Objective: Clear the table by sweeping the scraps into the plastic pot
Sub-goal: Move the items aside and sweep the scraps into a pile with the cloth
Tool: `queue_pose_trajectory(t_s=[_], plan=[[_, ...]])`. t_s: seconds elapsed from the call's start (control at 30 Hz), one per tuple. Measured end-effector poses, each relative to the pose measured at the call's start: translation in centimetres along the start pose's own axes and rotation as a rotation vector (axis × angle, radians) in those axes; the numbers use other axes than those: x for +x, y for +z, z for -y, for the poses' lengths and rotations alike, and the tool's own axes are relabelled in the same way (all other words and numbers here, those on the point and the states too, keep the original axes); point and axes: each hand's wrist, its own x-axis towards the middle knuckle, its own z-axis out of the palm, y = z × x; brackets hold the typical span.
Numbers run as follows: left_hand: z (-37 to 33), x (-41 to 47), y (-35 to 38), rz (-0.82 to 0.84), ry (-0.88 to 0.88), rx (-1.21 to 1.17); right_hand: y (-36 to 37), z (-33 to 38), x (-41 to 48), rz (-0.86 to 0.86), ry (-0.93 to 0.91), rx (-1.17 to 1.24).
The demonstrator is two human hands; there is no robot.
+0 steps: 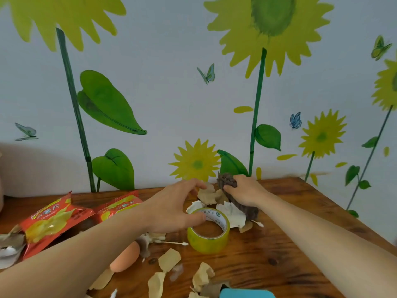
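Torn paper scraps [207, 195] lie in a heap at the far middle of the wooden table [290, 231], and more scraps [169, 259] lie near the front. My right hand [245, 190] grips a brown cloth [227, 181] that trails down over the far scraps. My left hand [176, 207] reaches over a yellow-green tape roll [209, 231], its thumb resting on the roll's rim and its fingers stretched toward the far scraps. A turquoise object [247, 293] shows at the bottom edge; I cannot tell whether it is the plastic pot.
Two red snack bags [55, 220] lie at the left, with crumpled wrappers [10, 244] beside them. A peach sponge egg [125, 257] and cotton swabs [171, 243] sit near the tape. The wall with sunflower decals stands right behind the table.
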Motion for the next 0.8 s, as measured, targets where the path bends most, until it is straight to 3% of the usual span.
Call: queue_pose_trajectory(t_s=[0.3, 0.57, 0.8], plan=[[0.0, 0.0, 0.2, 0.079, -0.016, 0.047, 0.0, 2.0, -1.9, 0.079, -0.111, 0.152], [-0.6, 0.4, 1.1, 0.315, 0.029, 0.154, -1.8, 0.9, -1.9, -0.009, -0.066, 0.175], [-0.7, 0.5, 1.2, 0.329, 0.046, 0.171, -1.5, 0.6, -2.2, -0.017, -0.095, 0.111]])
